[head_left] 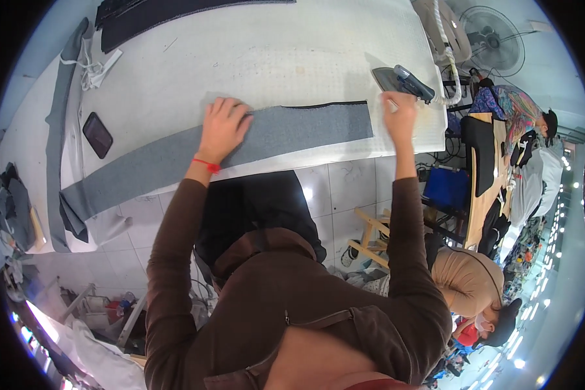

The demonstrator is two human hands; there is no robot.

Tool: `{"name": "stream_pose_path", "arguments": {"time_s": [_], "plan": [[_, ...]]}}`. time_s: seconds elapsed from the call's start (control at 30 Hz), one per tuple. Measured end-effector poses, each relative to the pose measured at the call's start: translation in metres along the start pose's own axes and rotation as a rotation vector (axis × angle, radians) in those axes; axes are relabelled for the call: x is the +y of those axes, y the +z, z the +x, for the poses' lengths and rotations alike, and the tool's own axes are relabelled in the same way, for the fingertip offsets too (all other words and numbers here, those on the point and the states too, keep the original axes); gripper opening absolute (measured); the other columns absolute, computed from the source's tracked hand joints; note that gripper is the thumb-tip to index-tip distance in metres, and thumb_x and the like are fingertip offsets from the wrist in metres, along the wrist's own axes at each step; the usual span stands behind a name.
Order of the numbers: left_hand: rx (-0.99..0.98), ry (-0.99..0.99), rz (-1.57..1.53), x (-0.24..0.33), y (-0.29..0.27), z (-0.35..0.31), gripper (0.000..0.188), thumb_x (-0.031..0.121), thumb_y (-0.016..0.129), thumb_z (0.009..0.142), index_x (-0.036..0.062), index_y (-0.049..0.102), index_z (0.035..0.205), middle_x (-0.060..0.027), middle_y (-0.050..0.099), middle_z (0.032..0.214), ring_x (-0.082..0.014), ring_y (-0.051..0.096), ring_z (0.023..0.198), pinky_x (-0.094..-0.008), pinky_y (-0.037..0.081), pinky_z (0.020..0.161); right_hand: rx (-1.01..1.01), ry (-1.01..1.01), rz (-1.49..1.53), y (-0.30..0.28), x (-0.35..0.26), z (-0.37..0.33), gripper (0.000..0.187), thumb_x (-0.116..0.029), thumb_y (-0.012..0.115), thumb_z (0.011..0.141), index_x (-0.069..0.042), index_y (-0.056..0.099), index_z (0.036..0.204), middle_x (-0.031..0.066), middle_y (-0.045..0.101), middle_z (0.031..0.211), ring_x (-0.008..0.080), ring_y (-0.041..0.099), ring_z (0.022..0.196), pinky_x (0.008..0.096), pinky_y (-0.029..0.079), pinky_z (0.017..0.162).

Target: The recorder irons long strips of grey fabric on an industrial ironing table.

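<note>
A long grey-blue strip of fabric (305,130) lies along the near edge of the white-covered table (292,65), with a dark edge along part of its far side. My left hand (225,127) rests on the strip's far edge, fingers slightly bent and apart, gripping nothing visible. Just beyond the strip's right end, my right hand (400,116) is closed, and a small whitish piece shows at its fingers; its kind is unclear. Right beside that hand stands a steam iron (415,84) with a dark handle, its point toward the far left. No contact between hand and iron is plain.
A phone (98,135) and a bundle of white cord (97,70) lie at the left. Dark folded fabric (156,23) is stacked at the far side. The iron's white hose (447,45) hangs at the right. A fan (493,40) and two people are farther right.
</note>
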State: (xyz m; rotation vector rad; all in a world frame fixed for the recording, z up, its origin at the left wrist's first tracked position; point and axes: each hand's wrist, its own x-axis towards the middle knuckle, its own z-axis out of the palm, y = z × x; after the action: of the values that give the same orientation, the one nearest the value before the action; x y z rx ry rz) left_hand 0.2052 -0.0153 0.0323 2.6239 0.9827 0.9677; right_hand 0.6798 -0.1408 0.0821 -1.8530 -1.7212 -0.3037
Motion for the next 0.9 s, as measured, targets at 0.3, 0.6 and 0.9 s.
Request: {"name": "stream_pose_path", "arguments": {"time_s": [0.3,0.6,0.9], "plan": [[-0.104,-0.147,-0.317,0.122,0.113,0.078,0.019,0.015,0.086,0.092,0.0104,0.082,0.11,-0.0083,0.072,0.113,-0.0316,0.071,0.115,-0.0457,0.064,0.091,-0.217,-0.108,0.045,0.064,-0.089,-0.011,0.011,-0.015,0.09,0.088,-0.014,0.087,0.098,0.0002,0.08,0.101,0.026,0.067,0.103,0.0446,0.049,0.088],[-0.032,-0.13,-0.106,0.126,0.143,0.073,0.013,0.01,0.08,0.092,0.0128,0.082,0.105,-0.0036,0.071,0.106,-0.0259,0.072,0.104,-0.0413,0.066,0.081,-0.161,-0.375,-0.076,0.077,-0.068,-0.02,0.023,-0.01,0.08,0.087,-0.01,0.081,0.111,-0.0001,0.075,0.112,0.0216,0.065,0.104,0.0411,0.047,0.089],[0.047,0.073,-0.008,0.121,0.143,0.071,0.021,0.009,0.075,0.084,0.0097,0.08,0.105,-0.003,0.067,0.1,-0.0236,0.069,0.1,-0.0379,0.065,0.079,-0.104,-0.417,-0.102,0.072,-0.071,-0.026,0.029,-0.01,0.077,0.083,-0.01,0.08,0.112,-0.0007,0.075,0.113,0.021,0.065,0.104,0.0398,0.047,0.089]]}}
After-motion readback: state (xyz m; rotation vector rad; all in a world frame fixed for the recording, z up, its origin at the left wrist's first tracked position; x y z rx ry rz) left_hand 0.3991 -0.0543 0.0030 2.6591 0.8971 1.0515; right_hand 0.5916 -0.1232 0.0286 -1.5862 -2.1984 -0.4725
